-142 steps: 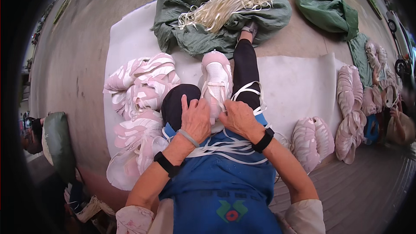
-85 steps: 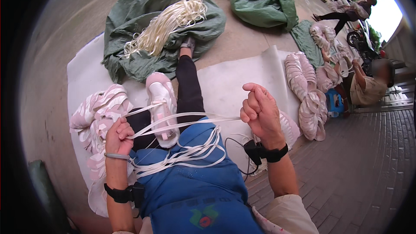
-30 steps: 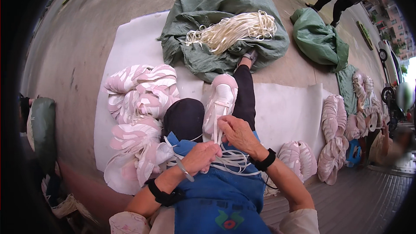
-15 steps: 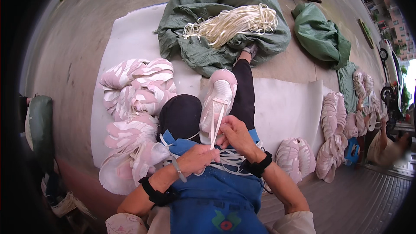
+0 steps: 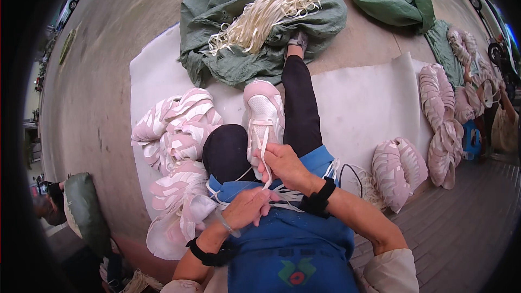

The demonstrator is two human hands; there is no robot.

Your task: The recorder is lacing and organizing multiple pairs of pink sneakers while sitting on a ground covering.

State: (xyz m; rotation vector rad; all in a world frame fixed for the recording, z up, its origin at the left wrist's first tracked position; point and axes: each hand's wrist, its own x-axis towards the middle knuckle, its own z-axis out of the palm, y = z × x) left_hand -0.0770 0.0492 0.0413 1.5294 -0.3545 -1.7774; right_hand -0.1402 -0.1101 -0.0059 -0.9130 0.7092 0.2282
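Observation:
A pink and white shoe upper (image 5: pixel 264 104) lies between my legs, toe pointing away from me. A white shoelace (image 5: pixel 265 146) runs from its eyelets toward my hands. My right hand (image 5: pixel 283 167) is closed over the near end of the upper, pinching the lace between thumb and fingers. Lower and to the left, my left hand (image 5: pixel 251 206) is closed on the lace's lower part, over my lap. More white laces (image 5: pixel 290 195) lie across the blue apron (image 5: pixel 293 236) beneath both hands.
Stacked pink and white shoe uppers (image 5: pixel 182 125) lie left of my knee; other uppers (image 5: pixel 388 171) stand at the right. A green sack (image 5: pixel 211 49) bears a heap of cream laces (image 5: pixel 271 13). White sheeting (image 5: pixel 358 95) covers the ground. Another person (image 5: pixel 504 125) sits far right.
My view has shifted, so the sack sits higher and further left. The lace between my hands has gone from two straight strands to one bent strand; my right hand stays by the upper.

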